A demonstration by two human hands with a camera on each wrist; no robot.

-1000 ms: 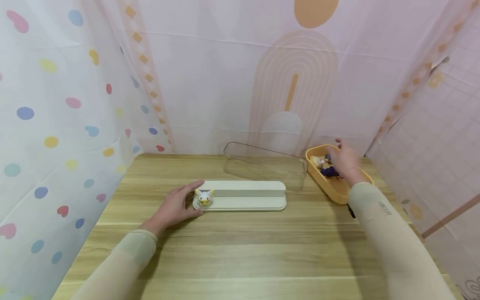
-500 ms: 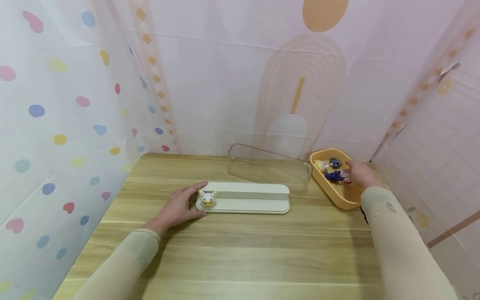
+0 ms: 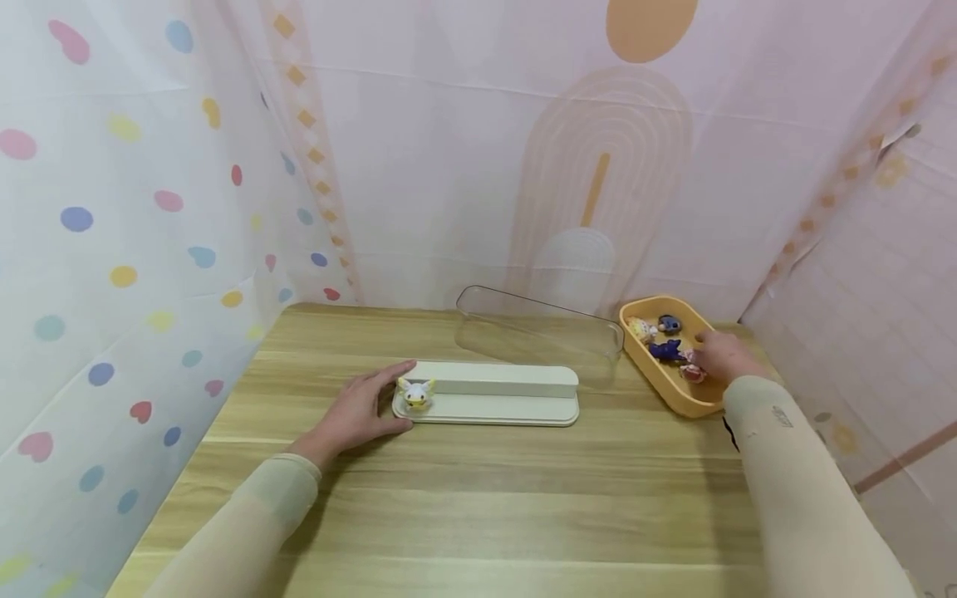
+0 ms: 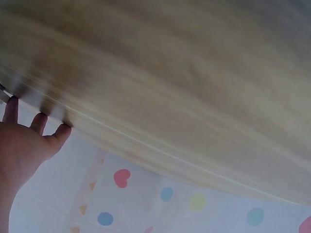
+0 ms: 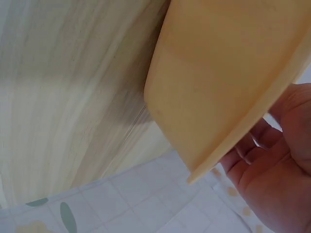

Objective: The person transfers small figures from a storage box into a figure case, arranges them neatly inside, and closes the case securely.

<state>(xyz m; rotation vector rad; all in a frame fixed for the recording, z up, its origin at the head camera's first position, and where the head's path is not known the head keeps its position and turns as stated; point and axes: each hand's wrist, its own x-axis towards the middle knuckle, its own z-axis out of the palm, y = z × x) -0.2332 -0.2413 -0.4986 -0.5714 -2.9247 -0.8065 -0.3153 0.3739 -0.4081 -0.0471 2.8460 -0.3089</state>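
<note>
In the head view my left hand (image 3: 359, 407) rests at the left end of a cream display base (image 3: 493, 406), thumb at its front edge and a fingertip at its back edge. A white-and-yellow big-eared figurine (image 3: 415, 394) stands on the base between them. My right hand (image 3: 725, 355) reaches over the right rim of a yellow-orange tray (image 3: 661, 389), fingers dipping inside beside a red-and-white figurine (image 3: 693, 373). Its fingertips are partly hidden, and I cannot tell whether they grip it. A dark blue figurine (image 3: 665, 350) lies close by.
Behind the base stands a clear plastic cover (image 3: 538, 332), its right end near the tray. The tray also holds a yellow-and-white figurine (image 3: 640, 329) and a blue-grey one (image 3: 669, 324). Patterned curtains (image 3: 419, 166) hang around the wooden table (image 3: 478, 507).
My right hand has lowered from above the tray to its right side, and the red-and-white figurine now shows apart from the dark blue one. My left hand stays at the base.
</note>
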